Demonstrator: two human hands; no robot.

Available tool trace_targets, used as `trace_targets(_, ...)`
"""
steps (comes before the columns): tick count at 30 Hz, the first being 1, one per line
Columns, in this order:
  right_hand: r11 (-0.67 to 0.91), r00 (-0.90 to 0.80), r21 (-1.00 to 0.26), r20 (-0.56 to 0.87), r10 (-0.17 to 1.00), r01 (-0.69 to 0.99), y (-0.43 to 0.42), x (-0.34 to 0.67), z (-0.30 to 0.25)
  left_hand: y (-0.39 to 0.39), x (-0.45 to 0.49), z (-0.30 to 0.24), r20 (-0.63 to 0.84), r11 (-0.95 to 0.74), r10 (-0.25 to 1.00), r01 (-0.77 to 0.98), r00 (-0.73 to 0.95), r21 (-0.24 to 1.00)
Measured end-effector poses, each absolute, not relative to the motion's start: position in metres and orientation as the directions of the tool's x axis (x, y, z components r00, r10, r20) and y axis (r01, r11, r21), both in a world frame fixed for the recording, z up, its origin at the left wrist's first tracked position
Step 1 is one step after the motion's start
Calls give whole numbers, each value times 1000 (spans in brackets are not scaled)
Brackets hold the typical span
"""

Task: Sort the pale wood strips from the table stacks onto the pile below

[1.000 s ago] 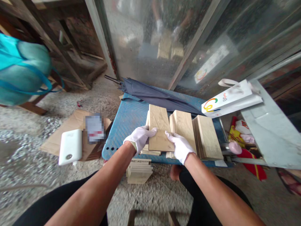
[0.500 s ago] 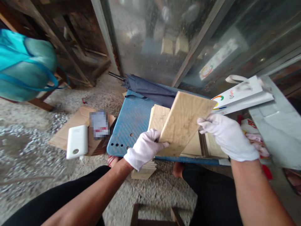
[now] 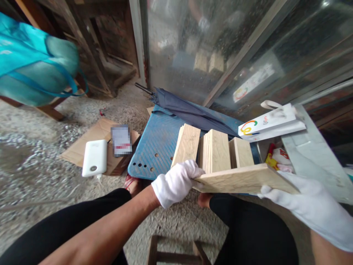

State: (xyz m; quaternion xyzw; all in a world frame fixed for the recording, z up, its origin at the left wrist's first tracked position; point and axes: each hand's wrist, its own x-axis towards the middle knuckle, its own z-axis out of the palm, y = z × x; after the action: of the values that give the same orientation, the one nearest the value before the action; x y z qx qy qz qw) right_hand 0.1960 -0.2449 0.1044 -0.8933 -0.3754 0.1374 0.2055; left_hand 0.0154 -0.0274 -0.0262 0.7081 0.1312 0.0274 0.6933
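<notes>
A pale wooden board (image 3: 242,179) lies almost flat between my two white-gloved hands, its long side across the view. My left hand (image 3: 178,182) grips its left end. My right hand (image 3: 309,204) holds its right end from beneath. Behind the board, three stacks of similar wooden boards (image 3: 216,151) stand on a blue tabletop (image 3: 157,141).
A folded dark umbrella (image 3: 190,112) lies along the table's far edge under a glass wall. A white paper bag (image 3: 271,123) sits at the right. On the gravel to the left are a cardboard box (image 3: 95,136) and a white power bank (image 3: 94,163). A teal bag (image 3: 33,73) hangs far left.
I lifted one board off the left stack, raised it tilted, then turned it nearly flat and brought it toward me. My right hand shifted to the board's right end.
</notes>
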Motion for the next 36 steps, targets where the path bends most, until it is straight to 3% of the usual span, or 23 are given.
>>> trace_targets(3,-652,636,-419,-201,745,631,-250,182,109,-20,11,-18,-170,-67,148,181,974,981)
trace_targets(5,-664,610,-465,-288,739,585,-249,169,107,-10,7,-13,-219,-235,-13,210,976,949)
trace_targets(7,-653,533,-535,-385,754,536,-241,152,98,2,4,-9,-381,-435,-132,292,915,852)
trace_targets(9,-620,417,-607,-459,784,497,-228,131,78,14,0,-7,-529,-612,-109,362,842,703)
trace_targets(12,-606,328,-685,-510,795,404,-209,94,29,24,-4,-5,-570,-769,40,389,821,507)
trace_targets(14,-618,312,-692,-533,786,373,-202,68,-14,26,-5,-3,-565,-797,82,394,821,458)
trace_targets(19,-545,270,-754,-474,838,367,-210,21,-118,27,-5,5,-551,-752,99,424,829,504)
trace_targets(24,-578,329,-729,-479,814,367,-224,9,-179,33,-8,7,-562,-796,87,396,823,457)
trace_targets(28,-560,317,-681,-461,829,472,-222,13,-198,37,-8,6,-549,-816,115,394,828,424)
trace_targets(31,-505,228,-511,-509,830,695,-211,15,-197,36,-4,4,-565,-802,110,409,818,435)
trace_targets(33,-458,193,-426,-533,824,780,-203,16,-185,33,0,0,-596,-794,107,429,796,430)
trace_targets(36,-343,106,-410,-500,859,845,-189,24,-150,27,9,-12,-632,-817,105,429,768,385)
